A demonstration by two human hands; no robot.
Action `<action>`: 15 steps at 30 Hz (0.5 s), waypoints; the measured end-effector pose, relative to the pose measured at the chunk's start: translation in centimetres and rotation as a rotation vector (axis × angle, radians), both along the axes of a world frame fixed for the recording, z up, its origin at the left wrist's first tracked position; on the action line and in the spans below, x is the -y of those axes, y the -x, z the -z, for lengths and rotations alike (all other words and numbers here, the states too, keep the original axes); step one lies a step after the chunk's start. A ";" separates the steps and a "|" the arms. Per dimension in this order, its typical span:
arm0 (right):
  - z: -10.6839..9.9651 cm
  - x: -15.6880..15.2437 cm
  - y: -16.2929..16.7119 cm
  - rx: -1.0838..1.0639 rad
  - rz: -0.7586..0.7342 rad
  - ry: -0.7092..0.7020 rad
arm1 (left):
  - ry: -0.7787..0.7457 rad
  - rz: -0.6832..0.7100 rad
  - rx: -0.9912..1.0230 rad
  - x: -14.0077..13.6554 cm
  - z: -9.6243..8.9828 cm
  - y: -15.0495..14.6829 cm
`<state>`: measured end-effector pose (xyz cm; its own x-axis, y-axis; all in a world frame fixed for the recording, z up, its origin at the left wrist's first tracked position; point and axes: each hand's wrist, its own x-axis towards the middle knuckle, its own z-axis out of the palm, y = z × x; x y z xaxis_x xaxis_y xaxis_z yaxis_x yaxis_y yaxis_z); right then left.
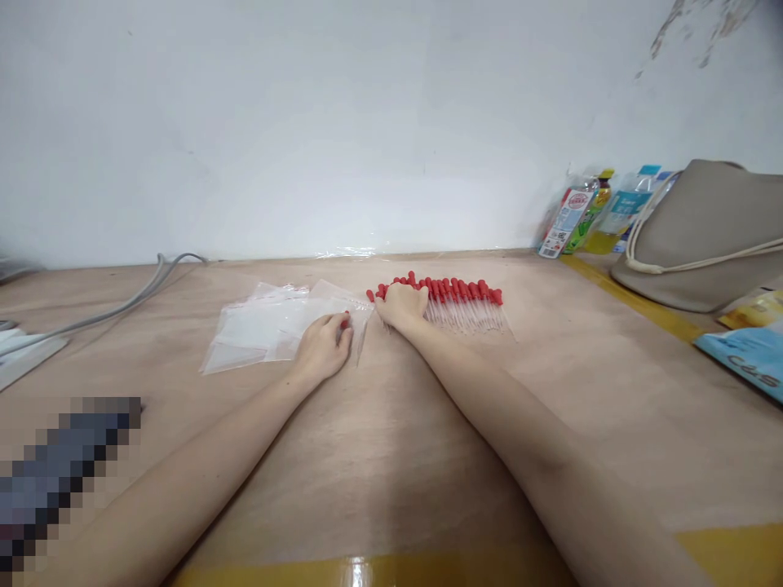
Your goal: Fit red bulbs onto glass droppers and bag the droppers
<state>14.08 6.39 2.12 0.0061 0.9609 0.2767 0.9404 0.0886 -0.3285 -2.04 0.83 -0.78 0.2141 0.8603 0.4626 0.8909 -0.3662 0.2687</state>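
Observation:
A row of droppers [471,292] with red bulbs and thin clear tubes lies on the table, bulbs toward the wall. Over the row's left part is my right hand [400,305], its fingers curled down among the bulbs and closed on a dropper; the fingertips are partly hidden. My left hand [323,344] rests at the right edge of some clear plastic bags [260,324]. Its fingers are closed around another dropper, whose red bulb [345,321] shows between thumb and fingers. The bags lie flat, fanned over one another.
Grey cables [147,287] run across the table at the left. A blurred dark object [67,473] lies near my left forearm. At the right stand drink bottles [621,212], a carton [568,218] and a grey drawstring bag [703,236], with a blue packet [743,359] in front. A white wall closes off the back.

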 end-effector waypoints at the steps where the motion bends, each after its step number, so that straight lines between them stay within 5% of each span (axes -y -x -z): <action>1: 0.0 0.1 -0.1 0.016 -0.006 -0.006 | 0.004 -0.010 0.006 0.1 -0.1 0.0; 8: 0.7 3.9 0.0 0.046 -0.212 -0.114 | -0.029 -0.025 0.068 0.2 -0.2 0.0; 15: 1.5 6.9 -0.6 0.001 -0.285 0.000 | -0.065 -0.036 0.147 0.1 -0.1 0.1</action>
